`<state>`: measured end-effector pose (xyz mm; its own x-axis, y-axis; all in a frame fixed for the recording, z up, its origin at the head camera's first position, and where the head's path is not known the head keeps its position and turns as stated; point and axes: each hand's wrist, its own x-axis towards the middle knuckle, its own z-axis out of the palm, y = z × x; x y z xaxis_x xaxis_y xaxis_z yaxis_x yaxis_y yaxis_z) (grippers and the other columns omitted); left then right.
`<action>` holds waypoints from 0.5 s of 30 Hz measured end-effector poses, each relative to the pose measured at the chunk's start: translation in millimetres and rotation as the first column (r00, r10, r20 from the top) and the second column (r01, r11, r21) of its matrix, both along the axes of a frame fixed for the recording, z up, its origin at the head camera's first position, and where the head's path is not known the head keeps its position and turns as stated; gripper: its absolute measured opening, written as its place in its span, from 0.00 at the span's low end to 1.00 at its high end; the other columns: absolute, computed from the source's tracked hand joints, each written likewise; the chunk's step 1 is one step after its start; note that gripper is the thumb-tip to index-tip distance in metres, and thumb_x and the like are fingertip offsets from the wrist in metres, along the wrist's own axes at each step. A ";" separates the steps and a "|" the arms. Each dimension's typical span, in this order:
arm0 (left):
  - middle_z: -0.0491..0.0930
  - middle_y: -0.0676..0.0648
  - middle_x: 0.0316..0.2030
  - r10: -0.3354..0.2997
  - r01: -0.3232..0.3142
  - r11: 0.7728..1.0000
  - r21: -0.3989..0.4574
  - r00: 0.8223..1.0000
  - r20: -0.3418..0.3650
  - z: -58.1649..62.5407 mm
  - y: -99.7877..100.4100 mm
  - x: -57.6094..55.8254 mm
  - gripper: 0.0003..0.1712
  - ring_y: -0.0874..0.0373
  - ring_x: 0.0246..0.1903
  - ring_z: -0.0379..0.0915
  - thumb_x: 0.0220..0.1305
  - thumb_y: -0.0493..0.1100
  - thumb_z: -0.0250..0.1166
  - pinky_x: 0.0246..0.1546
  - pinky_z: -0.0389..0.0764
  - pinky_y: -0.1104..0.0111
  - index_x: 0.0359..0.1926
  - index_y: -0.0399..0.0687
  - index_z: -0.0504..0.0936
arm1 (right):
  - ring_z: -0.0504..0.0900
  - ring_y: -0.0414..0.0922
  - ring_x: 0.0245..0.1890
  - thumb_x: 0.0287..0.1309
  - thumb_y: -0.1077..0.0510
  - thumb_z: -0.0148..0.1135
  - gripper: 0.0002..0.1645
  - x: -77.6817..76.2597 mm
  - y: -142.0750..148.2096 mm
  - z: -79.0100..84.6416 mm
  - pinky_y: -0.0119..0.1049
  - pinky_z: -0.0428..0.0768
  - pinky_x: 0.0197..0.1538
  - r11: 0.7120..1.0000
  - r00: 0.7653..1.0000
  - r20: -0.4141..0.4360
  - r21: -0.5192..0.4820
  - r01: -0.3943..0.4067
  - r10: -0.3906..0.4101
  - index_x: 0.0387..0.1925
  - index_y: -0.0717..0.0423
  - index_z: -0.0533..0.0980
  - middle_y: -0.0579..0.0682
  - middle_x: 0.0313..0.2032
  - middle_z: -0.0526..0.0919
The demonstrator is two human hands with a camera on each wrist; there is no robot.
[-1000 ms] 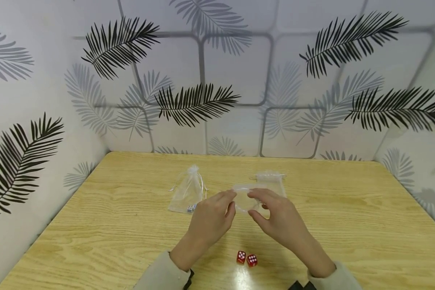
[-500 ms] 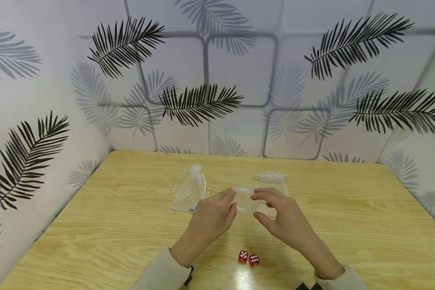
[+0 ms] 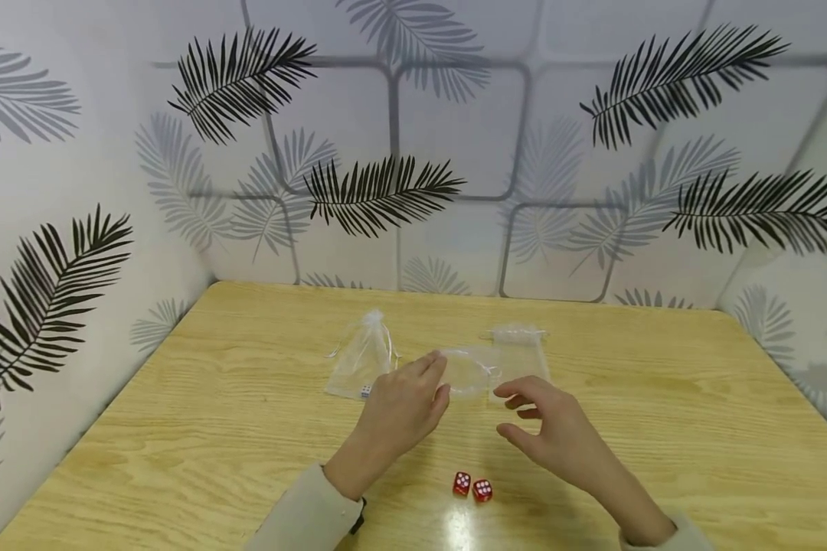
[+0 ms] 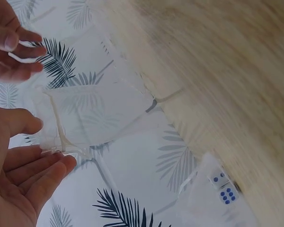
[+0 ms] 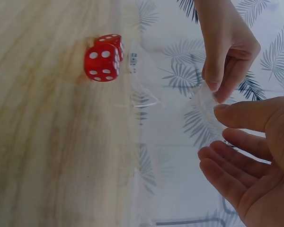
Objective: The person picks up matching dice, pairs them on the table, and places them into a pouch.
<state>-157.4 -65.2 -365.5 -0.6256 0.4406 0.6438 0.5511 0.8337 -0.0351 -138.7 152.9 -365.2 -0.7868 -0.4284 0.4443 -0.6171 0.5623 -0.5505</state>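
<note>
My left hand (image 3: 403, 409) holds the left side of a sheer white drawstring bag (image 3: 465, 375), whose mouth gapes toward me. In the right wrist view, the left thumb and fingers pinch the edge of this bag (image 5: 206, 109). My right hand (image 3: 558, 428) is at the lower right of the bag, fingers loosely bent, thumb apart, nothing between them. A pair of red dice (image 3: 472, 486) with white pips lies on the table between the wrists. The right wrist view shows the red dice (image 5: 102, 59) close together.
Left of my left hand lies a closed sheer drawstring bag (image 3: 358, 356) with white, blue-pipped dice (image 4: 223, 187) inside. Another sheer bag (image 3: 520, 352) lies flat behind the held one. A leaf-patterned wall (image 3: 448, 252) stands behind the wooden table (image 3: 661, 398).
My right hand has let go of the bag's right side and drawn back toward the lower right. The left hand stays on the bag, whose mouth now shows rounder.
</note>
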 end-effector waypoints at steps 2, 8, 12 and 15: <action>0.84 0.44 0.46 0.005 -0.005 1.000 -0.016 1.000 0.014 0.7 0.0 -0.3 0.18 0.54 0.35 0.85 0.57 0.43 0.68 0.20 0.80 0.70 0.47 0.39 0.82 | 0.84 0.50 0.39 0.46 0.69 0.71 0.22 1.5 1.2 -5.7 0.33 0.84 0.38 1.000 0.998 0.051 0.009 -0.024 0.024 0.45 0.60 0.77 0.54 0.43 0.83; 0.83 0.44 0.48 0.031 -0.027 0.997 -0.069 0.998 0.051 1.0 -0.6 0.1 0.19 0.54 0.40 0.84 0.59 0.45 0.66 0.24 0.82 0.69 0.49 0.39 0.81 | 0.83 0.50 0.38 0.50 0.63 0.69 0.20 6.8 1.8 -20.4 0.32 0.82 0.39 0.993 0.962 0.256 0.047 -0.112 0.096 0.46 0.64 0.76 0.57 0.44 0.82; 0.83 0.44 0.48 0.032 -0.027 0.996 -0.082 0.998 0.060 0.8 -0.2 0.6 0.19 0.54 0.40 0.84 0.60 0.45 0.66 0.25 0.82 0.70 0.49 0.39 0.81 | 0.82 0.47 0.38 0.50 0.60 0.70 0.20 8.8 0.4 -26.9 0.31 0.82 0.38 0.985 0.928 0.346 0.053 -0.164 0.136 0.45 0.63 0.77 0.55 0.42 0.82; 0.84 0.44 0.47 0.028 -0.023 0.996 -0.081 0.998 0.060 0.5 0.2 0.9 0.19 0.54 0.40 0.84 0.59 0.45 0.66 0.26 0.83 0.69 0.48 0.39 0.82 | 0.82 0.43 0.36 0.49 0.60 0.71 0.19 9.6 -1.2 -30.3 0.30 0.81 0.37 0.977 0.917 0.360 0.054 -0.206 0.173 0.43 0.62 0.77 0.53 0.40 0.82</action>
<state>-156.4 -65.0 -364.9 -0.6742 0.4730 0.5672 0.5332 0.8431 -0.0694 -129.1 151.7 -395.5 -0.7853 -0.6097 0.1074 -0.4930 0.5109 -0.7042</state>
